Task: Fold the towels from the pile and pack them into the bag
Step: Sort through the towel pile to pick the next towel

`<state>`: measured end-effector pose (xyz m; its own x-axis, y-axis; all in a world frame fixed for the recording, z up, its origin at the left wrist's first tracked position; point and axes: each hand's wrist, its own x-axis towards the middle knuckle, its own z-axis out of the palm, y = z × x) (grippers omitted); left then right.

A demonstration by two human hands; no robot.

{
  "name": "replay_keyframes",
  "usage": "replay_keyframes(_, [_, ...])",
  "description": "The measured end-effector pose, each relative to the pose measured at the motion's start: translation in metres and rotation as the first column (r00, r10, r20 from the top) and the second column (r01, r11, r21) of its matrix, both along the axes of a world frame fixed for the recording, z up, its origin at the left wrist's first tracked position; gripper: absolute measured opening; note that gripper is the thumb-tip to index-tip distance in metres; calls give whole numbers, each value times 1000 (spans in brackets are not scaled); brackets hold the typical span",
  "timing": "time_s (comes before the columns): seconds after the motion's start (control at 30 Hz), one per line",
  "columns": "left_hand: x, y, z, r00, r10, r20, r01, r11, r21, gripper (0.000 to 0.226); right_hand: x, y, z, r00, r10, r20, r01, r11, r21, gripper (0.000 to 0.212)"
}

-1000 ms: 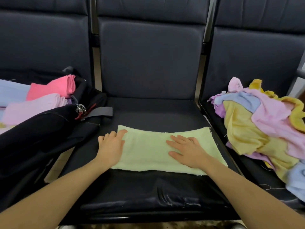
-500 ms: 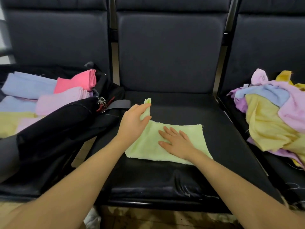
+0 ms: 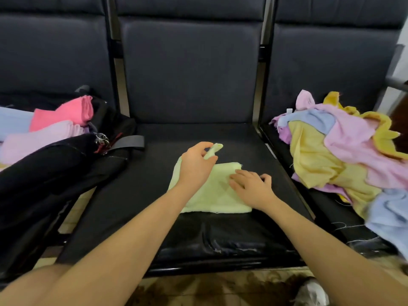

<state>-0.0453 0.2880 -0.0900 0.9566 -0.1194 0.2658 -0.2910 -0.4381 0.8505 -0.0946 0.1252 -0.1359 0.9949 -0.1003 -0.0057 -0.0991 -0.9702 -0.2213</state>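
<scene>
A pale green towel lies partly folded on the middle black seat. My left hand pinches its lifted corner above the cloth. My right hand rests on the towel's right side, fingers spread and slightly bent. The pile of loose towels, pink, yellow, blue and purple, sits on the right seat. On the left seat the open black bag holds folded towels, pink, lilac and light blue.
Dark padded seat backs rise behind all three seats. Metal frame bars separate the seats. A grey strap and a metal key ring hang at the bag's edge. Patterned floor shows below the seat front.
My left hand has lifted the towel's left end and carried it rightward over the cloth, halving its width. My right hand has shifted to the right edge.
</scene>
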Motion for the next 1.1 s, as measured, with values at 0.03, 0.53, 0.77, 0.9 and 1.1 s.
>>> replay_keyframes(0.03, [-1,-6,0,1000,0,-15,-1,1000,-25,27,0,-1,3,1000,-28,7,26,992,120,40])
replay_keyframes(0.53, [8,44,-53,933,-174,-314,356,557,751,52,7,23,9,978,107,181,-155,948,279,41])
replay_keyframes(0.77, [24,54,-62,942,-127,-312,333,485,808,54,21,30,-12,952,204,-228,-177,975,133,54])
replay_keyframes(0.9, [41,54,-66,955,-124,-270,296,484,824,55,39,31,-16,955,188,-230,-160,977,138,54])
replay_keyframes(1.1, [50,56,-65,988,-108,-114,154,529,835,53,65,30,-20,958,196,-207,-164,973,161,54])
